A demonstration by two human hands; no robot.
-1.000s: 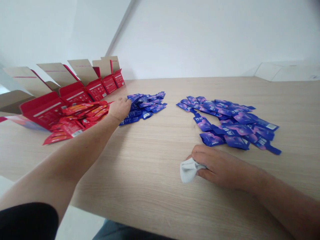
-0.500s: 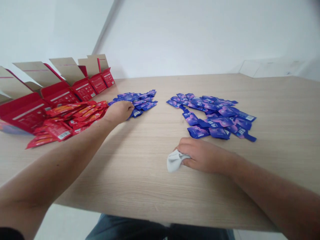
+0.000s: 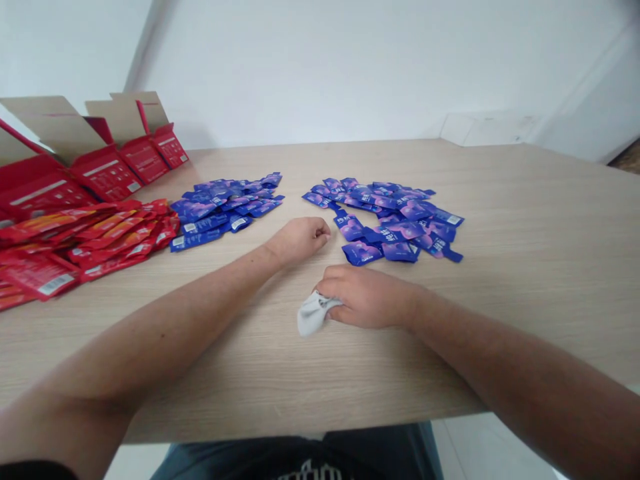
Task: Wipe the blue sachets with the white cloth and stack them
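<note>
My left hand (image 3: 301, 240) is closed, fingers curled and nothing showing in them, over the table just left of a pile of blue-purple sachets (image 3: 403, 230). Lower and to its right, my right hand (image 3: 367, 297) grips a crumpled white cloth (image 3: 313, 313) whose loose end hangs out to the left. Its fingertips are partly hidden by the cloth. A second pile of blue-purple sachets (image 3: 220, 207) lies left of my left hand, apart from it.
Several red cartons (image 3: 105, 170) with raised flaps stand in a row at the back left. Red sachets (image 3: 85, 247) are heaped before them. The wooden table (image 3: 280, 380) meets a white wall (image 3: 310, 73) behind, and its front edge runs above my lap.
My left hand has moved right, from the left blue sachet pile to near the right one. My right hand still grips the cloth. The view has turned to the right.
</note>
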